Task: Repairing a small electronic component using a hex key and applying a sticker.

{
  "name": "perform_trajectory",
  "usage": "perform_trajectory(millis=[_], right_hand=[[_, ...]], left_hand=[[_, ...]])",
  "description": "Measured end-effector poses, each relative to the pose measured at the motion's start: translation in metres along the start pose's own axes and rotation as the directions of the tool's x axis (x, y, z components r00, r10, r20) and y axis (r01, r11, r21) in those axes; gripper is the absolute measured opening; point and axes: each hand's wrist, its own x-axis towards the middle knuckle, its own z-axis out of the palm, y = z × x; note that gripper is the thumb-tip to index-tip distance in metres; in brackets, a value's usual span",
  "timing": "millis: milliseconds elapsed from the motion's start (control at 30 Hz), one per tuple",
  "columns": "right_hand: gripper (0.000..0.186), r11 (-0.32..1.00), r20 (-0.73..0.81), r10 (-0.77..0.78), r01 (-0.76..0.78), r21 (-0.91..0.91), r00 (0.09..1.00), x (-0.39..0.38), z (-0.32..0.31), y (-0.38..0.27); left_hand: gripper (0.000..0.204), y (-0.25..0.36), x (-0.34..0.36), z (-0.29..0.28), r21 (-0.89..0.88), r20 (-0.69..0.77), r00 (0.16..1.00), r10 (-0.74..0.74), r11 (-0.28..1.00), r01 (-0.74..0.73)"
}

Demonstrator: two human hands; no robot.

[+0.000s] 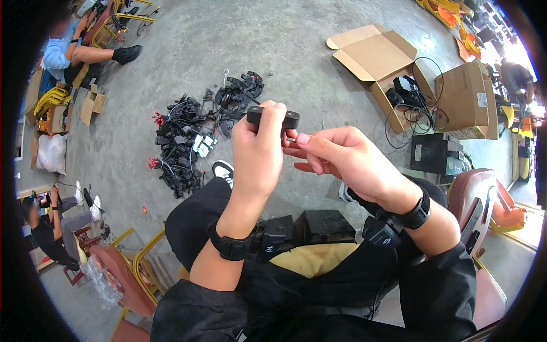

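My left hand (259, 148) is closed around a small black oblong device (291, 118), with its thumb lying across the top. Two round spots show on the device's upper face. Just beside it, my right hand (345, 157) pinches a tiny metallic piece (291, 139) between thumb and forefinger, close under the device's right end. The piece is too small to name, and whether it touches the device is hidden. Both hands are raised over my lap. Around each wrist is a black strap with a black module; the left module (276, 236) rests near a black box (326, 227).
Beyond my left hand, a heap of black devices with cables (176, 137) covers the floor. An open cardboard box (373, 62) holds black equipment at the right, next to another carton (464, 94) and a black case (430, 154). Two people sit at the left. Chairs flank me.
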Motion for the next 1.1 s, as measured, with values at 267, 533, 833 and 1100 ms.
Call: perform_trajectory(millis=[267,533,833,1100], right_hand=[[0.041,0.946,-0.019,-0.300,0.294,-0.139,0.954,-0.002,0.007,0.006],[0.017,0.431,-0.051,-0.809,0.531,-0.730,0.586,0.001,0.015,0.017],[0.017,0.565,-0.076,-0.741,0.559,-0.607,0.667,0.003,0.014,0.016],[0.019,0.600,-0.070,-0.728,0.586,-0.545,0.682,0.005,0.016,0.017]], left_hand=[[0.031,0.001,0.000,0.002,-0.002,-0.015,0.997,-0.081,0.997,0.081],[0.032,0.004,-0.002,0.006,0.003,-0.093,0.971,-0.221,0.975,0.222],[0.030,0.005,-0.002,0.004,-0.041,-0.056,0.957,-0.283,0.959,0.281],[0.031,0.006,-0.001,0.002,-0.044,-0.043,0.962,-0.271,0.962,0.269]])
